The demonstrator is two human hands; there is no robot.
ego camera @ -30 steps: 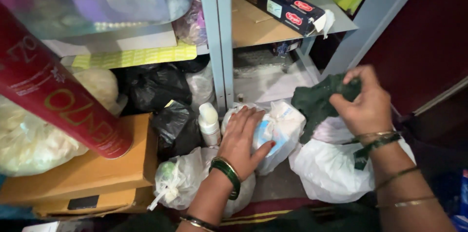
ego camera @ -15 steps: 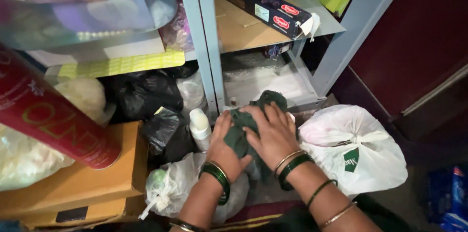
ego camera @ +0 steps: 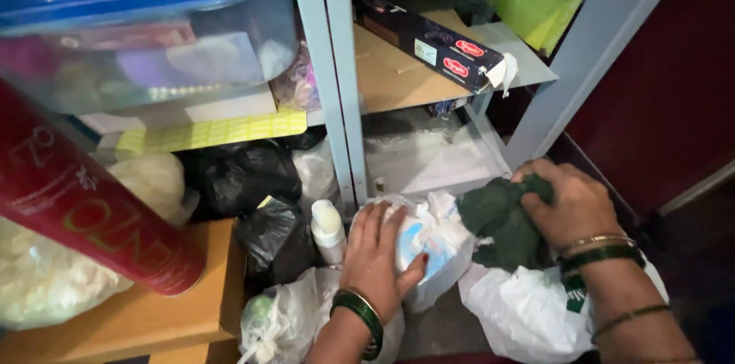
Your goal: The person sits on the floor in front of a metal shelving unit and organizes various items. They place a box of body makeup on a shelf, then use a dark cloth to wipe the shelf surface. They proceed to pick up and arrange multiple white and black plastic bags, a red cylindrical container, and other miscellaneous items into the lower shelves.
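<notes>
My left hand grips a white plastic bag with blue contents on the floor in front of a grey metal shelf. My right hand is shut on a dark green cloth, held just right of that bag and above a larger white plastic bag. Both wrists carry green and gold bangles.
A white bottle, black plastic bags and a knotted clear bag sit left of my hands. A red cylinder leans over a wooden box. Above are a clear tub with a blue lid and a long dark carton.
My right hand has pulled the green cloth to the right, away from the small white bag. My left hand stays on that bag. The view has shifted slightly.
</notes>
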